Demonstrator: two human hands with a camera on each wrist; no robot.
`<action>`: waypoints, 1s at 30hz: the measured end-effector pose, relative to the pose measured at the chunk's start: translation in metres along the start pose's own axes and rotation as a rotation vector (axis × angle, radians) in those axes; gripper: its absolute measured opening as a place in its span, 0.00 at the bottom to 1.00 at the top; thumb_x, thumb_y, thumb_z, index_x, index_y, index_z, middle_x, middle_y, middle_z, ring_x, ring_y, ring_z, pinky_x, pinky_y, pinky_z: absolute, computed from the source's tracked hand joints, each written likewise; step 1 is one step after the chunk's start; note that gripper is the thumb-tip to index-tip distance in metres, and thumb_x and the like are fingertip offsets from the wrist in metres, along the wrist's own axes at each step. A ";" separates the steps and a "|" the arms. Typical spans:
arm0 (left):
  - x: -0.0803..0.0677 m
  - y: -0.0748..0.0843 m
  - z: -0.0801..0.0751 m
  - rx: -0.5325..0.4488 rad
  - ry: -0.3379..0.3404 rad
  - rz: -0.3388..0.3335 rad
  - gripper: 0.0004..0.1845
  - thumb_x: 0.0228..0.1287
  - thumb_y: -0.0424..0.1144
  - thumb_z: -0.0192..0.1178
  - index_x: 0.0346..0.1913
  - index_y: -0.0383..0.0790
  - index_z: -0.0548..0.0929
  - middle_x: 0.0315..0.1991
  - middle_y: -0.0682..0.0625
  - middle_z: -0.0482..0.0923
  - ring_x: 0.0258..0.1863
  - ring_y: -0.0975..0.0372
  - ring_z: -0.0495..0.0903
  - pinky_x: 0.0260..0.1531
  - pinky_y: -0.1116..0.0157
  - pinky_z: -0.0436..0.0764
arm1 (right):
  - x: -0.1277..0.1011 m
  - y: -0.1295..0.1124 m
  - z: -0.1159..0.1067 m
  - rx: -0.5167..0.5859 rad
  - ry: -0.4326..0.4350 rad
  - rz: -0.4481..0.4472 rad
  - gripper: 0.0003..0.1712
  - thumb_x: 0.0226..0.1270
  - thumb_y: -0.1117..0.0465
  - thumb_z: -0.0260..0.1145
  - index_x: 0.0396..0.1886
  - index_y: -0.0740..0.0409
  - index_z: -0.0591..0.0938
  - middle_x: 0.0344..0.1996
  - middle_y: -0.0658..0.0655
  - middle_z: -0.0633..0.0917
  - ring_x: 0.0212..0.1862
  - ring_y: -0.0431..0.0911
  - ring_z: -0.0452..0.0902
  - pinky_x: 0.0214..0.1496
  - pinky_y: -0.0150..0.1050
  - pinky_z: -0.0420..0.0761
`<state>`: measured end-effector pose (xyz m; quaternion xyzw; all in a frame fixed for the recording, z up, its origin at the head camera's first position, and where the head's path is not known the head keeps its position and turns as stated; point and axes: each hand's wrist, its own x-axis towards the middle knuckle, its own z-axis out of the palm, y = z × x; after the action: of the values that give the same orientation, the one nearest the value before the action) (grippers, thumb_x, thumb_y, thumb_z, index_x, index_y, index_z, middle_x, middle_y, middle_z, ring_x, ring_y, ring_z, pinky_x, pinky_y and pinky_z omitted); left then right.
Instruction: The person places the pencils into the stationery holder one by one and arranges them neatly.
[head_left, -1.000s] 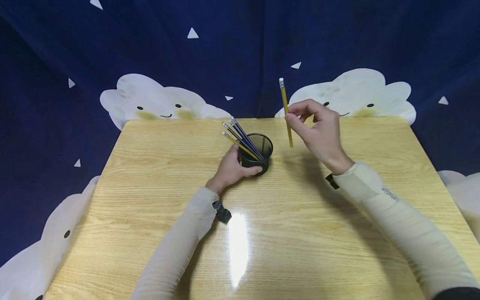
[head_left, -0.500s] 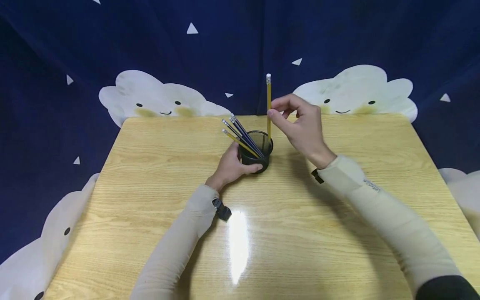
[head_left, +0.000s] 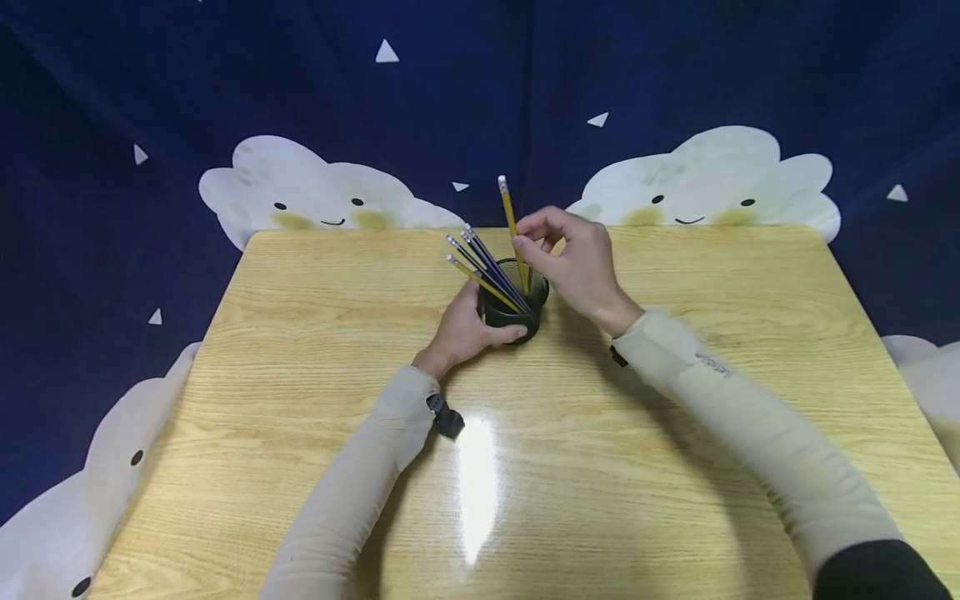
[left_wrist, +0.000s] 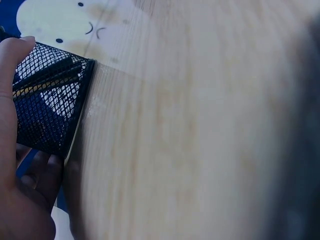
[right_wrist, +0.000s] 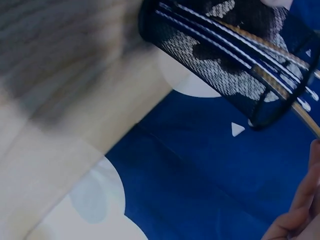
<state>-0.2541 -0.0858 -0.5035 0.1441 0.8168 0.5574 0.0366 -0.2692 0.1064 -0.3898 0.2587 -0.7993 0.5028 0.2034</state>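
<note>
A black mesh pencil cup [head_left: 517, 315] [left_wrist: 47, 102] [right_wrist: 227, 55] stands mid-table with several blue and yellow pencils [head_left: 483, 271] leaning left in it. My left hand [head_left: 465, 329] grips the cup's near side, thumb round its front. My right hand [head_left: 573, 262] pinches a yellow pencil [head_left: 512, 225] with a white eraser end up; its lower end is inside the cup's mouth. In the left wrist view my fingers [left_wrist: 10, 115] wrap the mesh wall. The right wrist view shows the cup's side and pencils through the mesh.
The wooden table [head_left: 675, 400] has a bright glare patch near its front. A dark blue cloth with white clouds [head_left: 712, 179] hangs behind and around the table edges.
My right hand moved left and down with the yellow pencil, from right of the cup to over it, and the pencil's tip now sits inside. The left hand stayed on the cup.
</note>
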 end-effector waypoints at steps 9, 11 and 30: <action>0.001 -0.002 0.000 -0.004 0.004 0.004 0.42 0.45 0.47 0.82 0.63 0.48 0.71 0.52 0.58 0.79 0.52 0.68 0.78 0.57 0.65 0.73 | -0.004 0.010 0.011 -0.097 -0.070 0.061 0.05 0.65 0.57 0.72 0.36 0.54 0.88 0.29 0.45 0.88 0.28 0.38 0.78 0.32 0.32 0.74; 0.001 -0.002 0.000 -0.005 0.004 0.002 0.42 0.45 0.47 0.82 0.64 0.49 0.71 0.53 0.58 0.79 0.52 0.68 0.78 0.58 0.65 0.73 | -0.004 0.012 0.012 -0.121 -0.081 0.064 0.05 0.65 0.57 0.72 0.36 0.53 0.88 0.29 0.45 0.88 0.28 0.39 0.78 0.32 0.33 0.74; -0.001 0.001 0.000 0.015 0.001 0.000 0.43 0.46 0.47 0.82 0.66 0.48 0.70 0.54 0.58 0.78 0.53 0.69 0.77 0.58 0.67 0.72 | -0.007 0.021 0.018 -0.255 -0.140 0.069 0.04 0.63 0.55 0.72 0.35 0.49 0.88 0.28 0.43 0.87 0.26 0.39 0.74 0.29 0.38 0.69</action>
<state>-0.2534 -0.0857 -0.5030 0.1440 0.8210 0.5514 0.0351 -0.2780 0.0986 -0.4160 0.2376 -0.8773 0.3845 0.1612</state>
